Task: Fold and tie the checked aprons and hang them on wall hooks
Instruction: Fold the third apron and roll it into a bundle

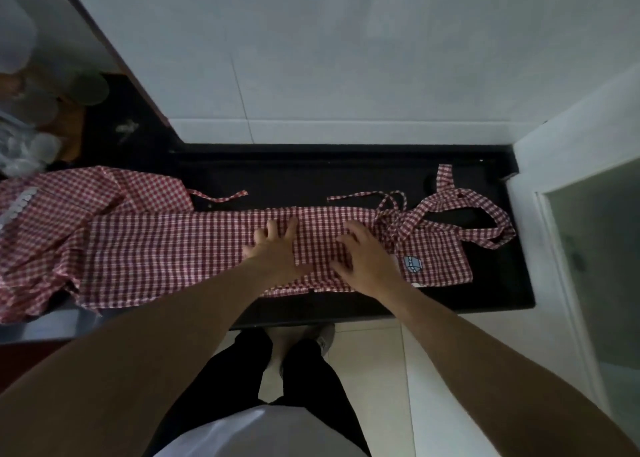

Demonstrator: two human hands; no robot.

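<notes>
Head view only, so one pass.

We see one checked apron [194, 249] laid out as a long band along the black counter [498, 283], folded lengthwise as far as we can judge. Its bib end, with a small blue patch [412, 264], points right. The neck loop [485, 224] and the tie straps [388, 204] lie loose on the counter beyond it; one strap tail [221, 197] trails off at the back edge.

Left hand [273, 249] is flat on the cloth mid-band, fingers spread, pressing, not gripping anything. Right hand [367, 259] is just beside it toward the bib, fingers a bit bent but resting on the fabric. We see no pinch or fold caught in it. Both read to us as smoothing.

A second apron [45, 221] lies bunched at the left end of the counter, partly hanging over the edge, clearly unfolded. It overlaps or touches the first one; we can't tell which lies on top.

Progress, our read: early. First apron has its lengthwise fold at most. Straps are not tied round it, the band is not folded short, nothing is hung. No wall hooks in view, only the white tiled wall [311, 58] behind. Second apron is untouched.
</notes>
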